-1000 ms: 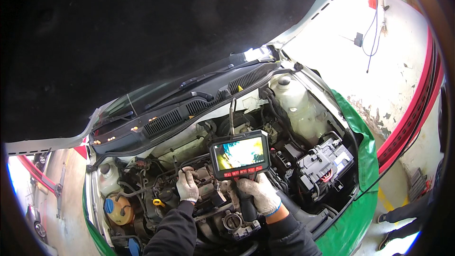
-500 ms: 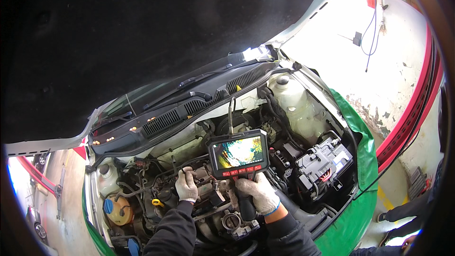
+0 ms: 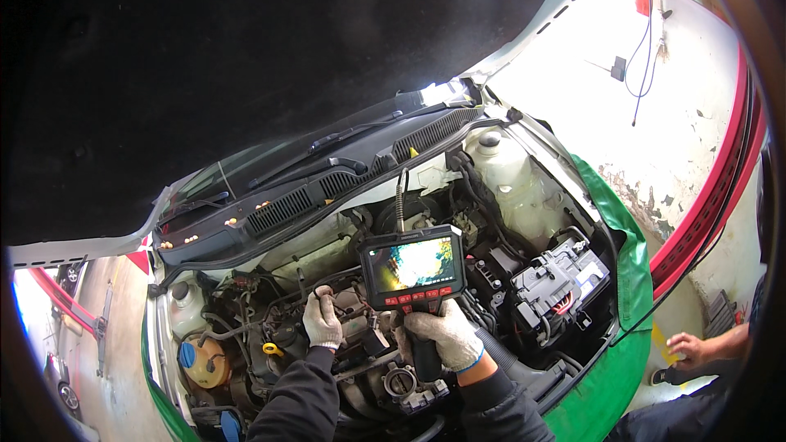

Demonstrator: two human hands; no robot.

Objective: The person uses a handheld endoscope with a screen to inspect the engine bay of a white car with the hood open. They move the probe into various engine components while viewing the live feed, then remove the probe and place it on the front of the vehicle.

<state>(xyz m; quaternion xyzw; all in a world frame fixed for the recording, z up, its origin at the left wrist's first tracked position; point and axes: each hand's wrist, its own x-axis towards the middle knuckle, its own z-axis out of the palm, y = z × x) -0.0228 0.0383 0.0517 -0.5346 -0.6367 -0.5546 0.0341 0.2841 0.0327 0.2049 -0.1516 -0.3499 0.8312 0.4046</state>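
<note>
Over the engine bay, between front and rear edges: handheld screen, right hand wrapped round its pistol grip. Left hand bent over engine parts, can't tell whether pinching anything. Screen looks light, rigid, face probably fragile; best held by grip.

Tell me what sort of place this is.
Probably a vehicle repair workshop: an engine is exposed under a raised hood, a green sheet is draped beside the battery, and the gloved right hand holds a handheld screen.
</note>
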